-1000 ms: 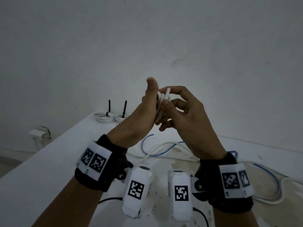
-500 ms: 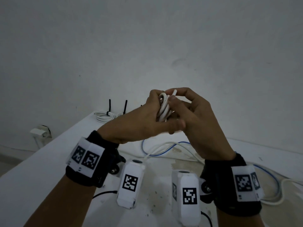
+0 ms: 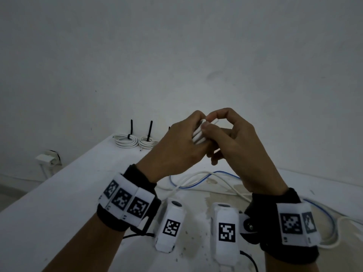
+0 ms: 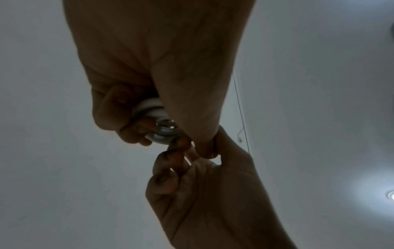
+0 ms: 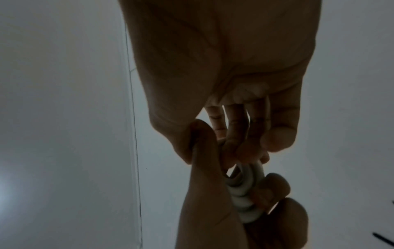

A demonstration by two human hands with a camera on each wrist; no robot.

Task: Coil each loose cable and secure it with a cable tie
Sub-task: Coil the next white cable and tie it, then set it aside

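Hands raised together at chest height; head view: left hand curled round a small bundle of white cable, loops stacked between its fingers and palm; right hand just beside it, thumb and forefinger pinching the free end at the bundle's top; beyond the left hand, two finished coils with black ties lie on the white table; below the hands, loose white and blue cables trail across it.
Left wrist view: dim; left fingers wrapped round the coil; right fingers meet it from below.
Right wrist view: loops clamped in the left hand's grip; right fingertips on the uppermost strand.
Judgement: winding nearly done; keep left grip firm so loops stay even; tuck the end flat before reaching for a tie; none visible near the hands.
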